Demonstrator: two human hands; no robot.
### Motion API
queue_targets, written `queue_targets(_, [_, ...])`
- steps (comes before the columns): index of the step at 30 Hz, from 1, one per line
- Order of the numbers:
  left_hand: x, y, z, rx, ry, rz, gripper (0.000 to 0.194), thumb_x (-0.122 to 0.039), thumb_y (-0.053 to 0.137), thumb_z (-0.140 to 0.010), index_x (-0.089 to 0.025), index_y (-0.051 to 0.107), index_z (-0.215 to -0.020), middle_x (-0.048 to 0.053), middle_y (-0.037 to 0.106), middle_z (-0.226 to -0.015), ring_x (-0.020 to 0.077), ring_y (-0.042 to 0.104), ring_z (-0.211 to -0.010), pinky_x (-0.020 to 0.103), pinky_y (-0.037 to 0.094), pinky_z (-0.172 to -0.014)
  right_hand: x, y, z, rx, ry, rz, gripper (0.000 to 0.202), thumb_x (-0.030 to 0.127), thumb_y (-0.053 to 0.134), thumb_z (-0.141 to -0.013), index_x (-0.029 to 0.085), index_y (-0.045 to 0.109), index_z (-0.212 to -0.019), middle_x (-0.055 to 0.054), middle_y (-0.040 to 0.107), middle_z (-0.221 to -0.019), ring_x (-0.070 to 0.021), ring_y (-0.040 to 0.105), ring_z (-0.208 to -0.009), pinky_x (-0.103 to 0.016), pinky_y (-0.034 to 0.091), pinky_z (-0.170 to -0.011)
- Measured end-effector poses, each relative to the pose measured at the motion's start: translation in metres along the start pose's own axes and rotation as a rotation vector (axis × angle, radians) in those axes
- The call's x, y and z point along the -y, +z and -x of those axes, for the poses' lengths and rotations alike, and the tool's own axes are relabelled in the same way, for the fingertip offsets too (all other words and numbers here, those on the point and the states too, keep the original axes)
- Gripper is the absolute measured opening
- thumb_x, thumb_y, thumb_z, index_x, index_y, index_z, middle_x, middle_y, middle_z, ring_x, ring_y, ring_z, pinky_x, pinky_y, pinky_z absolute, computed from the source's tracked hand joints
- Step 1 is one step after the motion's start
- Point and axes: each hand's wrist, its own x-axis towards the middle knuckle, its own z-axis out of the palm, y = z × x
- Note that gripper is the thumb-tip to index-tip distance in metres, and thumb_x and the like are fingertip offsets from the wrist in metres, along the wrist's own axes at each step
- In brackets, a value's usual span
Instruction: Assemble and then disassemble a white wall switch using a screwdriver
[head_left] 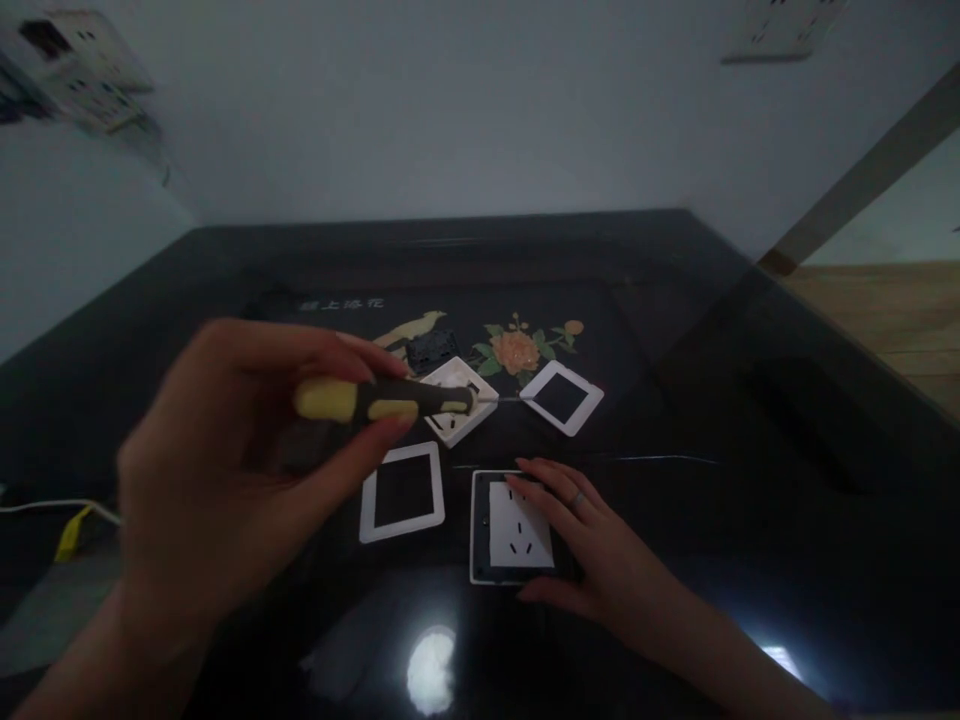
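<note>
My left hand (247,470) is closed round the yellow and dark handle of a screwdriver (390,398), raised above the table with its thin shaft pointing right. Fingers and thumb of my right hand (570,540) grip the right side of a socket (519,535), which has a white slotted face in a dark surround. Left of that socket lies a white square frame (403,492). A second white frame (562,397) lies farther back on the right. Partly behind the screwdriver sits an open white box (459,425).
The glossy black table (675,400) bears a flower and bird picture. A dark part (431,350) lies behind the white box. A white cable (60,505) with a yellow tag is at the left. Sockets (780,28) are on the wall.
</note>
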Motion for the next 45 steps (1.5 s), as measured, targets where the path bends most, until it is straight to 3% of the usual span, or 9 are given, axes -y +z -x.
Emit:
queue_targets(1, [0.001, 0.005, 0.002, -0.032, -0.007, -0.078, 0.024, -0.023, 0.070, -0.087, -0.022, 0.059, -0.108, -0.002, 0.066, -0.100, 0.0154, 0.067, -0.088, 0.028, 0.059, -0.079, 0.000, 0.000, 0.000, 0.008, 0.005, 0.008, 0.082, 0.036, 0.078, -0.077, 0.019, 0.039, -0.148, -0.016, 0.038, -0.156, -0.0336, 0.034, -0.144, -0.057, 0.039, -0.113])
queue_targets(4, [0.008, 0.028, 0.011, 0.108, 0.094, -0.263, 0.013, -0.018, 0.066, -0.089, -0.023, 0.061, -0.099, 0.000, 0.066, -0.091, 0.0153, 0.067, -0.082, 0.026, 0.058, -0.073, -0.001, 0.001, -0.001, 0.025, 0.014, 0.027, 0.083, 0.040, 0.078, -0.077, 0.017, 0.041, -0.147, -0.017, 0.038, -0.157, -0.0355, 0.033, -0.144, -0.058, 0.039, -0.112])
queue_targets(10, [0.029, 0.074, 0.031, 0.172, 0.268, -0.356, 0.009, -0.015, 0.058, -0.094, -0.018, 0.066, -0.095, 0.004, 0.070, -0.090, 0.0142, 0.070, -0.074, 0.022, 0.056, -0.063, -0.002, 0.002, -0.002, 0.026, -0.008, 0.048, 0.083, 0.042, 0.077, -0.077, 0.016, 0.042, -0.147, -0.019, 0.038, -0.156, -0.0362, 0.035, -0.143, -0.058, 0.040, -0.111])
queue_targets(18, [0.035, 0.102, 0.025, 0.357, 0.417, -0.395, 0.019, -0.014, 0.054, -0.095, -0.021, 0.068, -0.106, 0.006, 0.073, -0.105, 0.0192, 0.071, -0.088, 0.029, 0.055, -0.074, 0.002, -0.002, -0.004, 0.045, -0.003, 0.053, 0.082, 0.042, 0.078, -0.076, 0.015, 0.044, -0.146, -0.020, 0.043, -0.153, -0.0362, 0.038, -0.142, -0.058, 0.040, -0.111])
queue_targets(27, [0.043, 0.106, 0.027, 0.569, 0.520, -0.428, 0.025, -0.004, 0.056, -0.091, -0.018, 0.066, -0.109, 0.011, 0.069, -0.119, 0.0232, 0.068, -0.104, 0.040, 0.051, -0.094, 0.003, -0.004, -0.003, 0.063, 0.021, 0.071, 0.086, 0.041, 0.080, -0.073, 0.017, 0.043, -0.147, -0.018, 0.042, -0.154, -0.0372, 0.037, -0.142, -0.059, 0.040, -0.111])
queue_targets(33, [0.038, 0.099, 0.027, 0.704, 0.478, -0.406, 0.032, -0.004, 0.055, -0.089, -0.016, 0.062, -0.118, 0.013, 0.065, -0.130, 0.0272, 0.064, -0.117, 0.048, 0.043, -0.104, -0.002, -0.002, -0.003, 0.033, -0.025, 0.035, 0.087, 0.045, 0.080, -0.074, 0.017, 0.043, -0.147, -0.017, 0.040, -0.155, -0.0353, 0.034, -0.144, -0.058, 0.038, -0.113])
queue_targets(36, [0.036, 0.097, 0.027, 0.732, 0.452, -0.384, 0.036, -0.007, 0.059, -0.085, -0.015, 0.061, -0.120, 0.015, 0.062, -0.133, 0.0293, 0.060, -0.121, 0.050, 0.038, -0.108, -0.006, -0.004, 0.000, -0.053, -0.030, 0.003, 0.073, 0.040, 0.076, -0.079, 0.021, 0.047, -0.143, -0.015, 0.043, -0.153, -0.0330, 0.039, -0.141, -0.057, 0.042, -0.110])
queue_targets(41, [0.033, 0.094, 0.030, 0.739, 0.415, -0.357, 0.039, -0.011, 0.056, -0.087, -0.017, 0.060, -0.126, 0.015, 0.060, -0.136, 0.0303, 0.057, -0.124, 0.055, 0.033, -0.110, -0.012, -0.022, 0.005, -0.348, -0.035, -0.033, 0.042, 0.029, 0.058, -0.092, 0.029, 0.054, -0.133, -0.011, 0.054, -0.141, -0.0276, 0.054, -0.128, -0.054, 0.051, -0.102])
queue_targets(45, [0.031, 0.088, 0.031, 0.758, 0.377, -0.346, 0.043, -0.011, 0.055, -0.089, -0.018, 0.058, -0.131, 0.014, 0.060, -0.137, 0.0312, 0.054, -0.126, 0.058, 0.032, -0.110, -0.024, -0.043, -0.008, -0.395, -0.001, 0.075, 0.039, 0.028, 0.056, -0.093, 0.028, 0.055, -0.131, -0.010, 0.056, -0.137, -0.0278, 0.054, -0.127, -0.056, 0.047, -0.105])
